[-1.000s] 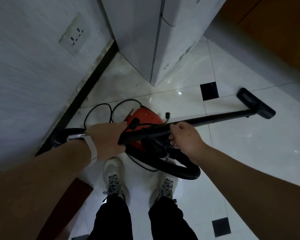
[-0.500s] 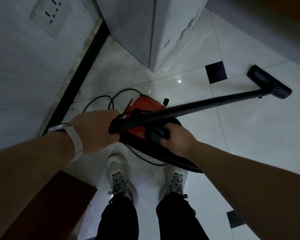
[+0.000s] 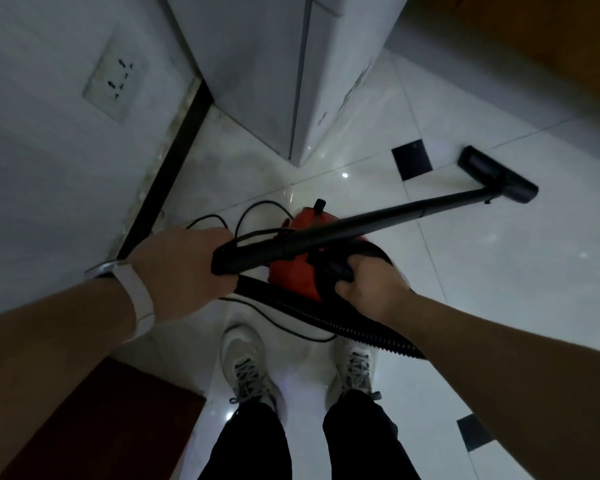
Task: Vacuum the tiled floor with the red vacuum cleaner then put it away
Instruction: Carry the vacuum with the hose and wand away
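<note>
Red vacuum cleaner point(image 3: 293, 278): right hand point(image 3: 369, 291) grips handle point(image 3: 338, 270), left hand point(image 3: 184, 268) grips wand point(image 3: 378, 220).

I count 1 red vacuum cleaner point(image 3: 291, 275), 1 wand point(image 3: 388, 216), 1 floor head point(image 3: 497, 174), 1 hose point(image 3: 326, 313), 1 cord point(image 3: 264, 202). 2 hands: left hand point(image 3: 184, 268), right hand point(image 3: 371, 289). 2 shoes point(image 3: 246, 365), 2 black floor tiles point(image 3: 412, 159), 1 wall socket point(image 3: 113, 84), 1 wristband point(image 3: 139, 299).

Wand point(image 3: 378, 220) and right hand point(image 3: 368, 289) are covering most of the red vacuum cleaner point(image 3: 291, 282); its handle is sitting hidden under curled fingers. Left hand point(image 3: 184, 271) is hiding the wand's grip end and part of the cord point(image 3: 257, 206). Hose point(image 3: 326, 317) is running out of sight behind the right forearm point(image 3: 499, 358). Wall socket point(image 3: 113, 84) is showing blurred. White cabinet point(image 3: 257, 64) is getting cut by the top edge.
</note>
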### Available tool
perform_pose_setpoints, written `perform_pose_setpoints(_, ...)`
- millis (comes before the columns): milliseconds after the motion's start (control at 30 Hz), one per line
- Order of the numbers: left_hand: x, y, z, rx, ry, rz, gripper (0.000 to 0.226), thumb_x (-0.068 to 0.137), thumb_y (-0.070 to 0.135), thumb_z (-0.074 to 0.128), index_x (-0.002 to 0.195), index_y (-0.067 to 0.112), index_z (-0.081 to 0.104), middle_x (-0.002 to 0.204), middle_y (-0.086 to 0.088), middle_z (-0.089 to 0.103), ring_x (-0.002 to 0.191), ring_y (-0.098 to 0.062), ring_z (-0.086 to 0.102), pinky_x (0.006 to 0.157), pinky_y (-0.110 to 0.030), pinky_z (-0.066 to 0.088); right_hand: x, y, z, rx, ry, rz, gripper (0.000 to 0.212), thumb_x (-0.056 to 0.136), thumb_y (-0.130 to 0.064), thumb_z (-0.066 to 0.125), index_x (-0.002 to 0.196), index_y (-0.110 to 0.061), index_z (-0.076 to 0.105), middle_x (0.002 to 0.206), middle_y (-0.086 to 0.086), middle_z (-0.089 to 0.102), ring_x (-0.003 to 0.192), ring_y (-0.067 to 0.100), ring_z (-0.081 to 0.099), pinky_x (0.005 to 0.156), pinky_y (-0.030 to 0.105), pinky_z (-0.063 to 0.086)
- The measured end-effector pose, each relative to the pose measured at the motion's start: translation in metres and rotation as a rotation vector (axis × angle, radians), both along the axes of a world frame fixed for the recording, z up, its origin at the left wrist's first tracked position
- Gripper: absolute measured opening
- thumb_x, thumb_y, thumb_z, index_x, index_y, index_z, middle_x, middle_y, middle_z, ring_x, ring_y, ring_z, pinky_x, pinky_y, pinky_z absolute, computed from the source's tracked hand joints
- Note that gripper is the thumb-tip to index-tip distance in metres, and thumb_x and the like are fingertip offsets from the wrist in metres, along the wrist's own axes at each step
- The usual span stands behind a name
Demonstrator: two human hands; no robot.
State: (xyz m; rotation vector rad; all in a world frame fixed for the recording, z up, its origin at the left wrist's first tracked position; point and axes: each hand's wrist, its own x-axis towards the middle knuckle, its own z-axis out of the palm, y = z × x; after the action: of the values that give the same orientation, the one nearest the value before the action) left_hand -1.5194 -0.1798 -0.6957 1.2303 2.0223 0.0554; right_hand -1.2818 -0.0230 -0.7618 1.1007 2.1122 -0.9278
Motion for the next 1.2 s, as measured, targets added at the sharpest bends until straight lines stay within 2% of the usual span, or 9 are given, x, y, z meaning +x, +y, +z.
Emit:
perform_pose_setpoints(100,0.001,-0.002,0.031,-0.003,-0.004,0.022,0.022,0.078,0.040,0.069,0.090,0.025,0.057,0.068,0.007,0.061,0.058,-0.007,0.057,0.056,-0.030,0.051,0.011,0.002,0.036,0.038,-0.007,-0.073,0.018,0.084,-0.038,0.061,0.087,-0.022,0.055,0.081,0.002,0.063,0.080,0.024,0.062,0.070,0.033,0.050)
perform_pose_setpoints(267,0.013,0.004,0.092,-0.012,-0.023,0.086,0.019,0.080,0.038,0.068,0.085,0.023,0.057,0.064,0.005,0.060,0.055,-0.007,0.055,0.050,-0.025,0.045,0.024,-0.006,0.108,0.098,-0.027,-0.151,0.020,0.085,-0.038,0.060,0.082,-0.022,0.048,0.073,-0.002,0.057,0.072,0.022,0.056,0.061,0.030,0.042)
perform_pose_setpoints(400,0.024,0.009,0.159,0.018,-0.046,0.140,0.019,0.080,0.035,0.067,0.085,0.018,0.060,0.068,0.001,0.063,0.059,-0.012,0.059,0.059,-0.032,0.053,0.036,-0.007,0.176,0.130,-0.024,-0.246,0.022,0.083,-0.040,0.059,0.073,-0.026,0.044,0.070,-0.004,0.057,0.069,0.019,0.058,0.059,0.030,0.044)
perform_pose_setpoints(633,0.047,0.015,0.282,0.111,-0.085,0.125,0.014,0.082,0.036,0.068,0.085,0.025,0.061,0.066,0.004,0.063,0.057,-0.007,0.059,0.051,-0.017,0.046,0.072,-0.011,0.307,0.237,-0.022,-0.349,0.024,0.082,-0.044,0.058,0.073,-0.024,0.046,0.072,-0.005,0.058,0.074,0.019,0.060,0.066,0.032,0.051)
perform_pose_setpoints(700,0.055,0.022,0.319,0.151,-0.085,0.100,0.012,0.081,0.035,0.068,0.081,0.027,0.059,0.064,0.003,0.062,0.055,-0.007,0.059,0.050,-0.017,0.045,0.084,-0.012,0.343,0.267,-0.016,-0.398,0.027,0.081,-0.044,0.059,0.070,-0.025,0.043,0.069,-0.007,0.056,0.072,0.018,0.060,0.064,0.031,0.049)
perform_pose_setpoints(900,0.087,0.057,0.428,0.233,-0.101,-0.028,0.011,0.077,0.036,0.068,0.080,0.033,0.058,0.064,0.008,0.063,0.054,-0.004,0.058,0.055,-0.028,0.052,0.135,-0.010,0.460,0.333,0.014,-0.607,0.025,0.080,-0.040,0.062,0.067,-0.026,0.045,0.067,-0.008,0.056,0.065,0.014,0.056,0.055,0.027,0.041)
perform_pose_setpoints(1067,0.132,0.094,0.509,0.321,-0.115,-0.165,0.016,0.074,0.037,0.068,0.082,0.032,0.056,0.063,0.008,0.060,0.056,-0.008,0.057,0.054,-0.026,0.045,0.196,-0.003,0.542,0.422,0.041,-0.788,0.020,0.078,-0.038,0.063,0.070,-0.024,0.051,0.068,-0.006,0.060,0.065,0.011,0.059,0.058,0.028,0.047)
perform_pose_setpoints(1200,0.176,0.128,0.554,0.322,-0.191,-0.281,0.017,0.073,0.038,0.067,0.086,0.037,0.057,0.064,0.008,0.063,0.052,-0.011,0.059,0.055,-0.032,0.050,0.236,0.006,0.591,0.523,0.068,-0.850,0.023,0.079,-0.038,0.062,0.067,-0.023,0.050,0.067,-0.006,0.059,0.063,0.008,0.056,0.055,0.026,0.045)
